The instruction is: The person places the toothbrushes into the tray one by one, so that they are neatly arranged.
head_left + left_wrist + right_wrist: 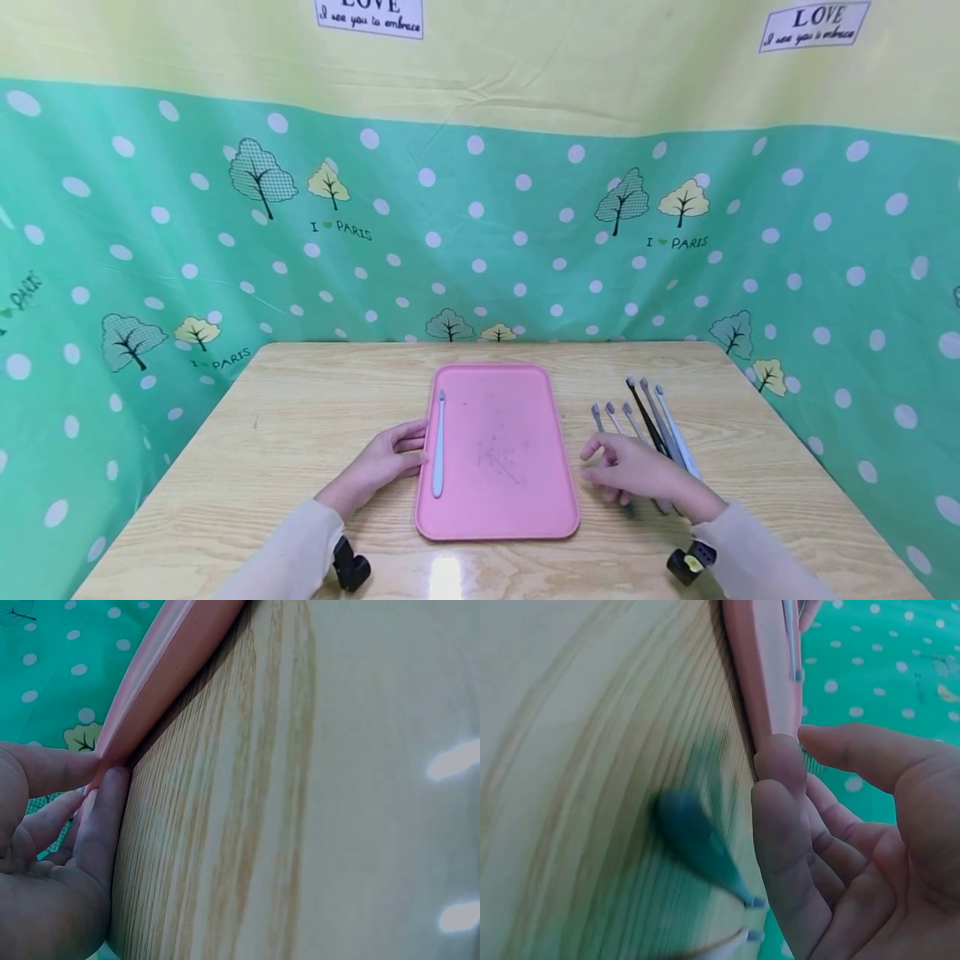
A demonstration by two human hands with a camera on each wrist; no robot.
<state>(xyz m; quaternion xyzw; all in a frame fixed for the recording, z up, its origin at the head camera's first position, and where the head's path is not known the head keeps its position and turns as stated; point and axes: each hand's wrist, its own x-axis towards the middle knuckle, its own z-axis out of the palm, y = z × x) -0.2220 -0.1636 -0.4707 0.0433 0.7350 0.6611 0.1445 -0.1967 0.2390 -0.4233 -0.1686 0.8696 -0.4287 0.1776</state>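
Observation:
A pink tray [495,483] lies in the middle of the table, with a light blue toothbrush [438,446] lengthwise along its left side. My left hand [386,462] holds the tray's left rim; in the left wrist view, finger and thumb tips meet at the tray edge. My right hand [633,471] hovers beside the tray's right edge, fingers loosely bent, nothing between them. It overlaps several toothbrushes in the head view, including a black toothbrush [647,412] and a light blue toothbrush [678,433]. In the right wrist view, a dark green toothbrush handle [697,836] points past the fingers.
The wooden table [322,383] runs back to a green dotted curtain [517,225]. Wrist cameras are strapped on both arms, such as the left camera [350,567]. The other toothbrushes lie roughly side by side, heads toward the curtain, right of the tray.

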